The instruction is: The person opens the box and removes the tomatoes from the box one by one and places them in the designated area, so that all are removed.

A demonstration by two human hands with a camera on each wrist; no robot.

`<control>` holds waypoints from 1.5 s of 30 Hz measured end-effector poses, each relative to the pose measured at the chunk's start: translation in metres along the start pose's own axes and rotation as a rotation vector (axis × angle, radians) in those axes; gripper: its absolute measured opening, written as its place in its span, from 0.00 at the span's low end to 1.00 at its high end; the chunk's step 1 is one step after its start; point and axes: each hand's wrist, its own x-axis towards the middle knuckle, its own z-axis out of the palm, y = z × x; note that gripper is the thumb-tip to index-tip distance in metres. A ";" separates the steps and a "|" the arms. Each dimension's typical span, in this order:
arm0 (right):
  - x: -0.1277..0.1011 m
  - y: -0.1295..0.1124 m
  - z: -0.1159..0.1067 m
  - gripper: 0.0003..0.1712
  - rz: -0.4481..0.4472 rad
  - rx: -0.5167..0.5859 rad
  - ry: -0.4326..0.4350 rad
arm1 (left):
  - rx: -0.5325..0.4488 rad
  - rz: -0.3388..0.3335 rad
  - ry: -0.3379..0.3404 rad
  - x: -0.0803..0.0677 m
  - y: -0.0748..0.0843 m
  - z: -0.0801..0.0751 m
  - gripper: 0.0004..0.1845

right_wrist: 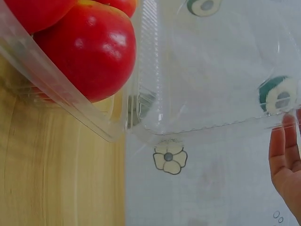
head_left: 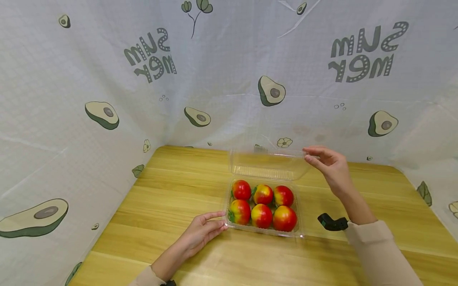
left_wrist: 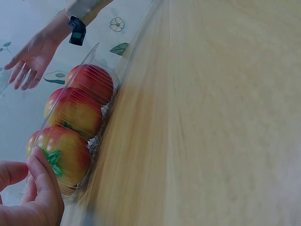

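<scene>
1. Six red-and-yellow fruits point(head_left: 262, 206) sit in two rows of three inside a clear plastic clamshell box point(head_left: 264, 232), which stands on the wooden table point(head_left: 171, 198) a little right of its middle.
2. My left hand point(head_left: 204, 232) rests on the table at the box's 9 o'clock, fingers nearly straight, their tips touching the near-left corner of the box; they are not curled round it.
3. The hinged lid point(head_left: 268, 165) stands raised at the box's 12 o'clock, along the far edge.
4. My right hand point(head_left: 330, 165) is up at the box's 2 o'clock, fingers relaxed and extended, their tips at the lid's right corner. It grasps nothing.
5. A black wrist device point(head_left: 330, 222) shows at my right sleeve point(head_left: 379, 250).
6. An avocado-print cloth point(head_left: 229, 79) hangs behind and to both sides of the table.
</scene>
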 end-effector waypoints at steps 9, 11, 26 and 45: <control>0.009 0.002 0.002 0.13 0.029 0.054 0.042 | -0.007 0.001 -0.001 -0.001 0.000 0.000 0.25; 0.011 0.003 0.002 0.12 0.020 0.091 0.055 | -0.008 0.005 -0.001 0.000 0.000 0.000 0.25; 0.023 0.008 0.000 0.08 0.080 0.139 0.131 | -0.008 0.013 -0.020 0.000 0.000 -0.002 0.25; 0.033 0.020 -0.007 0.06 0.133 0.171 0.154 | -0.007 0.005 -0.002 0.000 -0.001 -0.001 0.25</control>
